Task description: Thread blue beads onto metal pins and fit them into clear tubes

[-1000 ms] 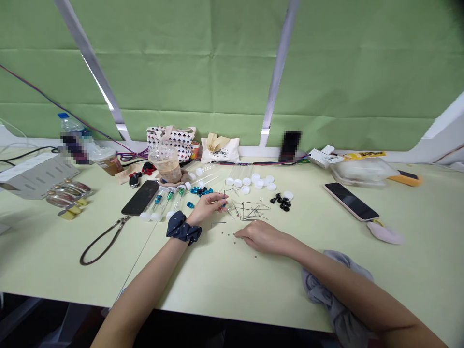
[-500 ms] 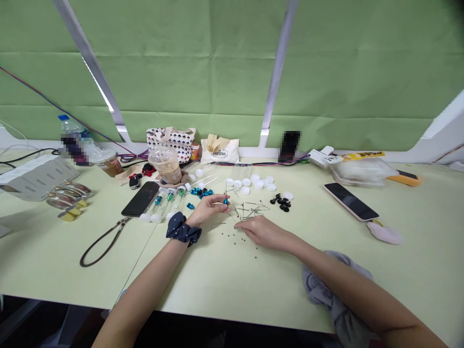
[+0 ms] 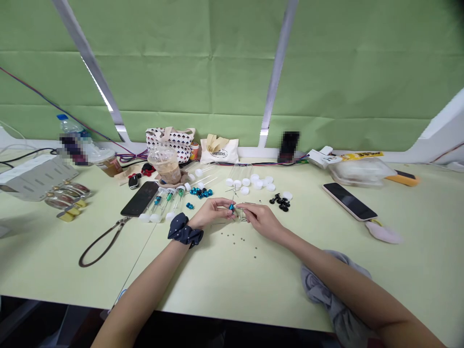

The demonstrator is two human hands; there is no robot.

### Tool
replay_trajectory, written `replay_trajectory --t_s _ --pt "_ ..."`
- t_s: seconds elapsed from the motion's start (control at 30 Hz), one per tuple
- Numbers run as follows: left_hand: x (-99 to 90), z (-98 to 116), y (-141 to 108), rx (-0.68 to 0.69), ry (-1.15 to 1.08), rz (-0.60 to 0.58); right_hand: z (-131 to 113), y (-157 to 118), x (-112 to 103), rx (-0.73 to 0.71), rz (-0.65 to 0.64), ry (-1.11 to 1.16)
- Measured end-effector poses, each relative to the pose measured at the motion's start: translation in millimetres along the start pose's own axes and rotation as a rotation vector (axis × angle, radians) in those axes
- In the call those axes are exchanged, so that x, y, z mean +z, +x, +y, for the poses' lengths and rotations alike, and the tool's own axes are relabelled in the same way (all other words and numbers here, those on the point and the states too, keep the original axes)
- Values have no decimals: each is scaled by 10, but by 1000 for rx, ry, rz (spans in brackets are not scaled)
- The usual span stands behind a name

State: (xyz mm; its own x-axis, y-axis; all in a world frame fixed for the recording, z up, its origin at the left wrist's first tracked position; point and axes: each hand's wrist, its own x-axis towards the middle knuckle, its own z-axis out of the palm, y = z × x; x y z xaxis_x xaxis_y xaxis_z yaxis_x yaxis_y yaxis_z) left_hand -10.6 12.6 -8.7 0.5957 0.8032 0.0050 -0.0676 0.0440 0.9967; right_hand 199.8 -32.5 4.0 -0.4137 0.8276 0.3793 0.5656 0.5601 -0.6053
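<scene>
Between its fingertips my left hand [image 3: 211, 212] pinches a small blue part [image 3: 231, 207] with a thin metal rod standing up from it. Close beside it on the right is my right hand [image 3: 264, 220], fingers closed; what they pinch is too small to make out. Thin metal pins [image 3: 242, 217] lie under and between the hands, partly hidden. Several tiny dark discs [image 3: 234, 235] are scattered nearer me. Blue pieces [image 3: 201, 192] lie to the left, and black pieces [image 3: 281, 202] to the right.
Clear tubes with white caps [image 3: 237, 183] lie behind the hands, others at left beside a black phone [image 3: 140, 199]. A plastic cup [image 3: 165, 166] stands behind those. At right are another phone [image 3: 350, 201], a plastic container [image 3: 362, 174] and a grey cloth [image 3: 326, 285] under my right forearm.
My right hand has risen away from the table's front edge, toward the blue part. My left hand has shifted slightly right with the blue part in its fingers.
</scene>
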Motion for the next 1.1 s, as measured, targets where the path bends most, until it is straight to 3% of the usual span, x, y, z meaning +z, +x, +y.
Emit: replay_trajectory --t_s 0.8,1.1 --pt "106 -15 6 18 44 66 10 3 48 -32 15 -24" --pt "144 3 -5 5 42 111 69 2 68 33 30 -58"
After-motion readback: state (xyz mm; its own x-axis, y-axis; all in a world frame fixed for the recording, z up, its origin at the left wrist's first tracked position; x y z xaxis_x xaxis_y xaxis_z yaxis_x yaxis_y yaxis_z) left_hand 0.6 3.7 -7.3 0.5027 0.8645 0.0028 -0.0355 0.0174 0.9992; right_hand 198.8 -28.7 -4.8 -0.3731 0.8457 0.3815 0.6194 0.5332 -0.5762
